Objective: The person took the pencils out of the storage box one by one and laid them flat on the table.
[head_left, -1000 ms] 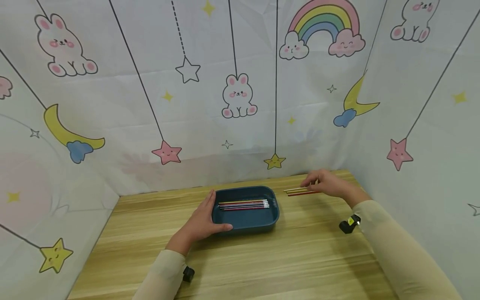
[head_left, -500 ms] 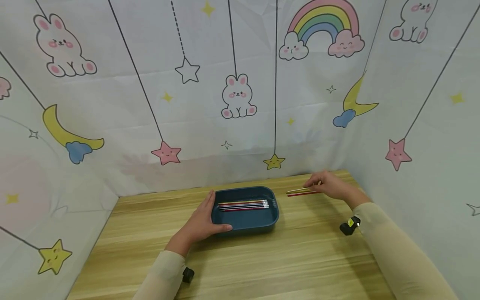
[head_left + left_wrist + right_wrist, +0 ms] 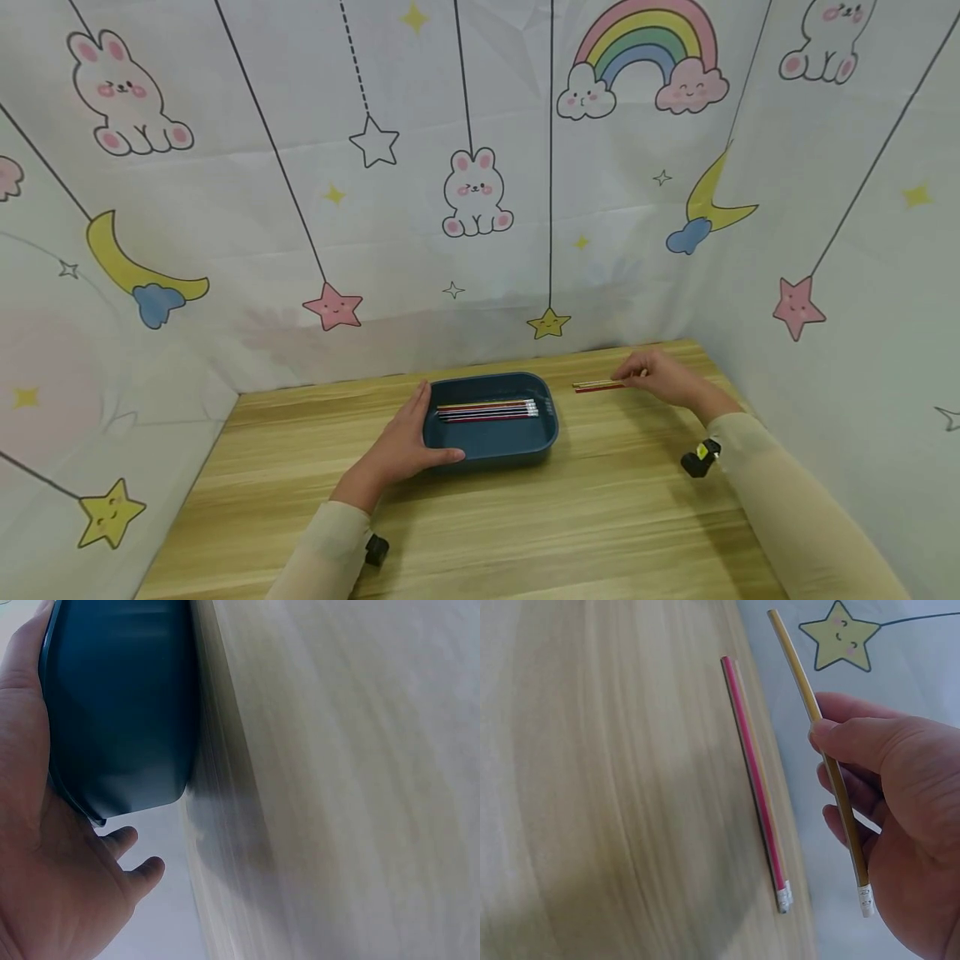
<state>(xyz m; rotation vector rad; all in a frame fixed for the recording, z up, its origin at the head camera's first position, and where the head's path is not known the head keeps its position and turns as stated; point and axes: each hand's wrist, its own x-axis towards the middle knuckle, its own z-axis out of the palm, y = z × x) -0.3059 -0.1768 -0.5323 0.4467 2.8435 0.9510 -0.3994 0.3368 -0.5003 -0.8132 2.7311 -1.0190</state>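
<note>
A dark blue rectangular box [image 3: 495,447] stands near the back of the table. My left hand [image 3: 396,442] grips its left end, thumb at the near rim and fingers round the far side. Inside the box, several striped pencils [image 3: 480,411] lie side by side, white eraser ends to the right. To the right of the box, my right hand [image 3: 660,377] pinches a gold-yellow pencil [image 3: 795,675] between thumb and fingertips, eraser end toward the palm. In the right wrist view a red pencil [image 3: 753,769] lies on the table with a yellow pencil [image 3: 758,750] along its side.
The wood-grain table [image 3: 525,533] runs back to a white cloth backdrop [image 3: 405,250] printed with rabbits, stars and moons. The cloth also closes off both sides. A small black wrist camera [image 3: 700,458] sits at the right sleeve, another camera [image 3: 377,549] at the left.
My right hand has shifted slightly to the right and down with the pencil, which now lines up with the pencils on the table in the head view. The left hand and the box stay put.
</note>
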